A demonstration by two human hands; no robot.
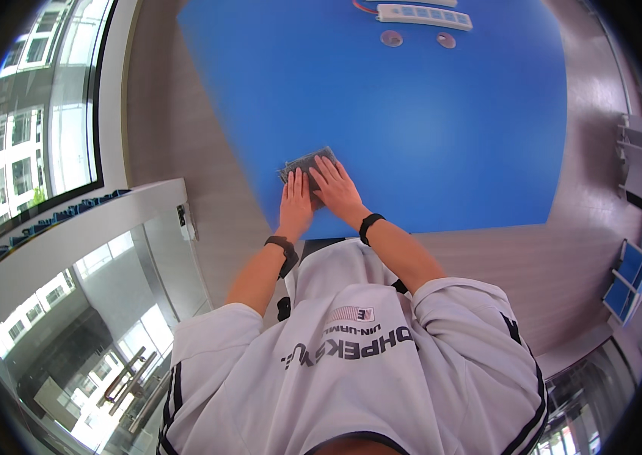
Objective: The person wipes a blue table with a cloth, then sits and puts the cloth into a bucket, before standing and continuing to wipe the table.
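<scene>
A dark grey folded cloth (305, 163) lies on the blue tabletop (412, 131), near its front left corner. My left hand (297, 200) rests flat on the cloth's left part, fingers pointing away from me. On the cloth's right part lies my right hand (337, 185), its fingers extended and slightly spread. Both palms face down, with the hands close side by side. What is beneath the palms is hidden.
At the table's far side lie a white power strip (424, 17), part of another one and two small round discs (391, 38) (446, 40). A glass door with a metal handle (127, 378) stands at the lower left; a blue-panelled object (628, 281) is at the right.
</scene>
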